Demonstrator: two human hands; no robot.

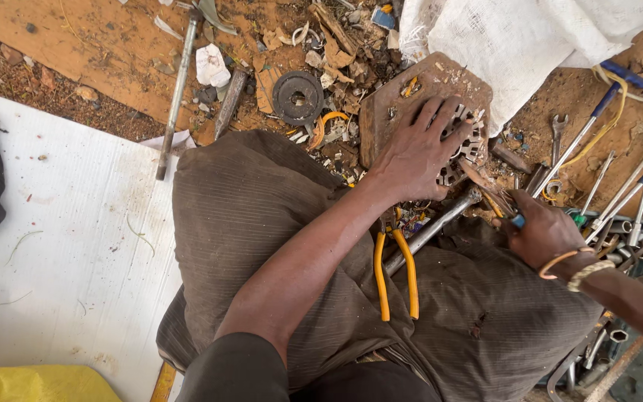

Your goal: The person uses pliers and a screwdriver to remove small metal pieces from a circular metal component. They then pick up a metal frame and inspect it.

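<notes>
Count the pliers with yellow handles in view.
1. The yellow-handled pliers lie on the person's lap, handles toward the camera, jaws under the left hand's wrist, beside a metal rod. More could be hidden in the tool heap by the right hand.

Bare orange dirt ground [98,45] in daylight, a white sheet [61,246] spread at left

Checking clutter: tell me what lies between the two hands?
In the head view, a grey metal rod slants between the left hand and right hand.
</notes>
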